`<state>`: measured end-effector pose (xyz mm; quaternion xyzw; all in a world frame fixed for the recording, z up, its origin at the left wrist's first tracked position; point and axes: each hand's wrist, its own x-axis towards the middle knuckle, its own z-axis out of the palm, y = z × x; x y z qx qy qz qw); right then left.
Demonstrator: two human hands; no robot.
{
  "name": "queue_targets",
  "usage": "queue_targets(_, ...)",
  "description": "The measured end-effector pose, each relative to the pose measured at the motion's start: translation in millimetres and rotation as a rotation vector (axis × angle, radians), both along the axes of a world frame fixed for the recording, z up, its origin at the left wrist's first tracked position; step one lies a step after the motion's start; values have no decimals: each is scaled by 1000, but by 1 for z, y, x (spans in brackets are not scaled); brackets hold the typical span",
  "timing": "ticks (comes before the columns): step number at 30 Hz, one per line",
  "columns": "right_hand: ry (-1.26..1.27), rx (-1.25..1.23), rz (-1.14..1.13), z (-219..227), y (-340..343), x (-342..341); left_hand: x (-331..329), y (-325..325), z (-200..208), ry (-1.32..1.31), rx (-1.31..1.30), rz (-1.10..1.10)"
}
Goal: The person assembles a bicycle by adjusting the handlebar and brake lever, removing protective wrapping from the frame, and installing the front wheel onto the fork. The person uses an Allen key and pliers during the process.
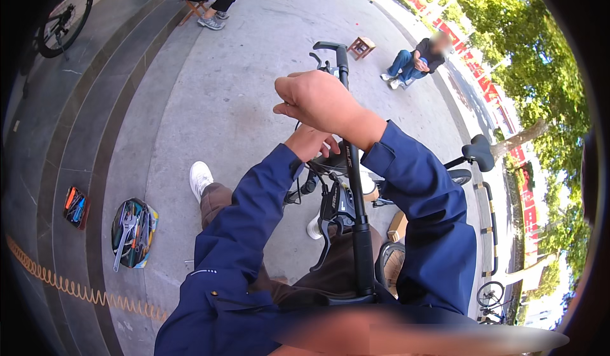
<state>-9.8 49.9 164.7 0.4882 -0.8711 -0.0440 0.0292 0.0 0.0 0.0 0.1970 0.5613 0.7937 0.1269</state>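
While both hands work at the handlebar (353,165) — right hand (314,98) curled shut, left hand (309,143) fingers hidden — tools (132,232) lie unused; work looks midway.

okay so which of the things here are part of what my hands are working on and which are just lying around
In hand:
- black bicycle handlebar
- brake lever
- right hand, over the bar
- left hand, at the bar's middle

Lying about:
- round tray of tools on the pavement
- small case of tools on the step
- coiled orange hose
- wooden stool

Bare pavement (210,95) lies open left of the handlebar (356,184); brake levers (325,241) crowd beneath.
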Motion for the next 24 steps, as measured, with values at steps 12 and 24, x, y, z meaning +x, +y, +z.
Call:
queue_targets(12, -458, -371, -62, 22, 26, -12, 11, 0, 5, 41, 103, 14)
queue_targets(24, -465, -239, -163, 35, 45, -2, 15, -4, 4, 115, 75, 68)
